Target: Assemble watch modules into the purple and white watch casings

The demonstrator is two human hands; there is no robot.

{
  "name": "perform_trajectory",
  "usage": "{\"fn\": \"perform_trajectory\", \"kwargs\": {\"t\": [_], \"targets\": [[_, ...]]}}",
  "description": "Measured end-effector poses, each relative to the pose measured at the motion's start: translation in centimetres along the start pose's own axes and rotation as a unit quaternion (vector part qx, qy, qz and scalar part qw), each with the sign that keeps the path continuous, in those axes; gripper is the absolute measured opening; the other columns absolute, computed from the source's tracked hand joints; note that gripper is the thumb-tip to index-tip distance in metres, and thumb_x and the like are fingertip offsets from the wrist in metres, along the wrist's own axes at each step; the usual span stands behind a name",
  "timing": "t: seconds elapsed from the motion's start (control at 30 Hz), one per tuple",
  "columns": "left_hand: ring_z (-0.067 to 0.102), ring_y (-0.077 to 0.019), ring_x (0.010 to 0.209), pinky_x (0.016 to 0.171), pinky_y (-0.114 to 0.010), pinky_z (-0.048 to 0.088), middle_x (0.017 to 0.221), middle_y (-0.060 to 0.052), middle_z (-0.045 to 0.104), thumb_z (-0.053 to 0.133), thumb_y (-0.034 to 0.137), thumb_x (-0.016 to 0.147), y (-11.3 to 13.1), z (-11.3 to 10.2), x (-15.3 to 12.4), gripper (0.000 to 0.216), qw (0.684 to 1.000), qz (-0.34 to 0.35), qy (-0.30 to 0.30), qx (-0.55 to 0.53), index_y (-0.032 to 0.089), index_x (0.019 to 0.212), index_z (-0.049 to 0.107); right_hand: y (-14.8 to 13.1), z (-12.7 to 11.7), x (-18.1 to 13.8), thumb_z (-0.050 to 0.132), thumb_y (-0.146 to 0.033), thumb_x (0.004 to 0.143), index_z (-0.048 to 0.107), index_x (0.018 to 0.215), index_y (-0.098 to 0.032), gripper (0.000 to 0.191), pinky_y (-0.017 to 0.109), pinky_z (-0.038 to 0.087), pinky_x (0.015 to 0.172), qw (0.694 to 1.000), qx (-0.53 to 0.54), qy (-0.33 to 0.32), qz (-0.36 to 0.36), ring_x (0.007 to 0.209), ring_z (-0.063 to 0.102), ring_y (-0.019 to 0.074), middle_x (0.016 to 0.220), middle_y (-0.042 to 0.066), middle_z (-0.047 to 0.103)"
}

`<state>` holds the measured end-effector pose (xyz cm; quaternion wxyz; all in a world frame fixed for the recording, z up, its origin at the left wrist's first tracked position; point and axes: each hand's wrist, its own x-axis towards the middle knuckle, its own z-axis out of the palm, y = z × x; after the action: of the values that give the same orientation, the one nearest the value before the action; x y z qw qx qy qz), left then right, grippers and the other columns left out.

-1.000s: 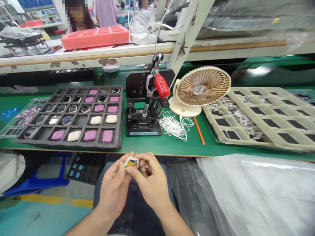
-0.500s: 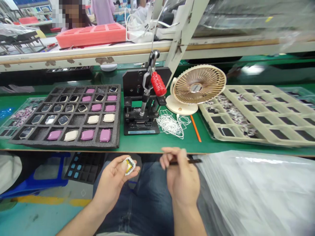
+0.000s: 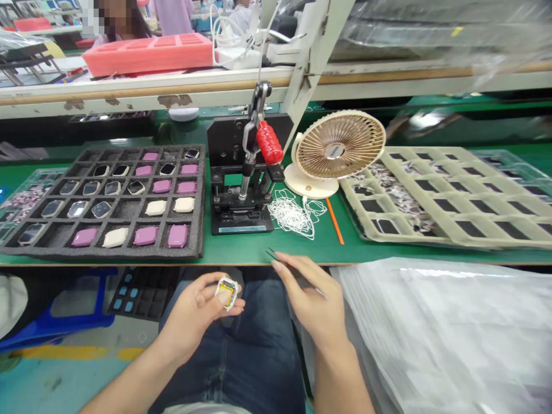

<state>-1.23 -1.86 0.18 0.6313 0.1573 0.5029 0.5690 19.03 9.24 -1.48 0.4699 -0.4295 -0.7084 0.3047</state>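
Observation:
Between its thumb and fingers, my left hand grips a small white watch case with its yellow and dark inner parts facing up. It is held above my lap, just in front of the table edge. My right hand pinches dark tweezers, whose two thin tips point forward and left and stand slightly apart. The tweezers are not touching the watch case. Behind my hands stands a black hand press with a red handle.
Left of the press, a dark foam tray carries watch cases in purple, cream and black. A beige fan, a tangled white cord and an orange stick lie right of it. Cream compartment trays and plastic sheeting occupy the right side.
My right hand has turned over, and the tweezers now point forward and left instead of rightward. My left hand has tilted the watch case slightly. The view has shifted a little.

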Motion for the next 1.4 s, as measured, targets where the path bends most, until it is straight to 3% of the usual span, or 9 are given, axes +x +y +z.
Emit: {"fn": "perform_trajectory", "kwargs": {"t": [0.13, 0.27, 0.5, 0.8, 0.93, 1.07, 1.4], "targets": [[0.081, -0.0322, 0.096, 0.089, -0.046, 0.067, 0.110, -0.016, 0.083, 0.087, 0.038, 0.085, 0.0, 0.5, -0.2, 0.051, 0.998, 0.023, 0.020, 0.053, 0.015, 0.128, 0.074, -1.2, 1.0, -2.9, 0.077, -0.012, 0.093, 0.081, 0.112, -0.028, 0.025, 0.041, 0.067, 0.086, 0.990, 0.127, -0.039, -0.049, 0.102, 0.077, 0.0257, 0.115, 0.008, 0.078], [0.081, -0.0317, 0.098, 0.085, -0.043, 0.069, 0.112, -0.013, 0.083, 0.086, 0.041, 0.085, 0.0, 1.0, -0.6, 0.044, 0.995, 0.053, 0.032, 0.084, 0.018, 0.122, 0.079, -2.4, 2.5, -4.9, 0.070, 0.001, 0.092, 0.076, 0.122, -0.028, 0.042, 0.053, 0.065, 0.101, 0.976, 0.184, -0.064, -0.096, 0.122, 0.072, 0.0308, 0.131, 0.009, 0.074], [0.080, -0.0299, 0.101, 0.087, -0.039, 0.069, 0.116, -0.010, 0.083, 0.085, 0.039, 0.086, 0.0, 1.4, -0.9, 0.038, 0.990, 0.081, 0.055, 0.104, 0.021, 0.119, 0.081, -2.6, 3.5, -5.0, 0.067, 0.008, 0.090, 0.075, 0.126, -0.024, 0.049, 0.052, 0.065, 0.102, 0.973, 0.174, -0.062, -0.140, 0.122, 0.073, 0.0308, 0.128, 0.009, 0.076], [0.079, -0.0309, 0.103, 0.086, -0.040, 0.070, 0.118, -0.012, 0.082, 0.085, 0.039, 0.086, 0.1, 1.2, -1.1, 0.043, 0.993, 0.061, 0.046, 0.094, 0.020, 0.124, 0.079, -2.0, 3.6, -5.6, 0.064, 0.010, 0.089, 0.071, 0.135, -0.025, 0.058, 0.058, 0.063, 0.105, 0.966, 0.166, -0.084, -0.181, 0.130, 0.068, 0.0335, 0.135, 0.010, 0.073], [0.081, -0.0261, 0.092, 0.081, -0.038, 0.071, 0.115, -0.012, 0.083, 0.086, 0.038, 0.086, 0.2, 1.1, -1.0, 0.052, 0.998, 0.032, 0.024, 0.057, 0.019, 0.133, 0.075, -1.2, 4.1, -6.2, 0.062, 0.013, 0.087, 0.070, 0.138, -0.026, 0.065, 0.061, 0.063, 0.103, 0.966, 0.169, -0.036, -0.191, 0.132, 0.066, 0.0349, 0.141, 0.010, 0.069], [0.080, -0.0221, 0.087, 0.081, -0.035, 0.070, 0.113, -0.010, 0.083, 0.086, 0.038, 0.086, -0.1, 0.8, -0.8, 0.054, 0.998, 0.025, 0.020, 0.051, 0.018, 0.134, 0.074, -1.0, 4.4, -6.1, 0.066, 0.013, 0.086, 0.073, 0.131, -0.023, 0.058, 0.062, 0.061, 0.105, 0.969, 0.174, -0.031, -0.175, 0.129, 0.068, 0.0356, 0.131, 0.010, 0.074], [0.080, -0.0281, 0.101, 0.085, -0.039, 0.070, 0.118, -0.010, 0.082, 0.087, 0.039, 0.084, -0.5, 0.7, -0.8, 0.051, 0.995, 0.056, 0.044, 0.075, 0.019, 0.130, 0.077, -1.6, 4.1, -5.6, 0.066, 0.014, 0.086, 0.074, 0.128, -0.019, 0.054, 0.053, 0.064, 0.104, 0.968, 0.166, -0.061, -0.177, 0.126, 0.071, 0.0329, 0.130, 0.011, 0.075]]}}
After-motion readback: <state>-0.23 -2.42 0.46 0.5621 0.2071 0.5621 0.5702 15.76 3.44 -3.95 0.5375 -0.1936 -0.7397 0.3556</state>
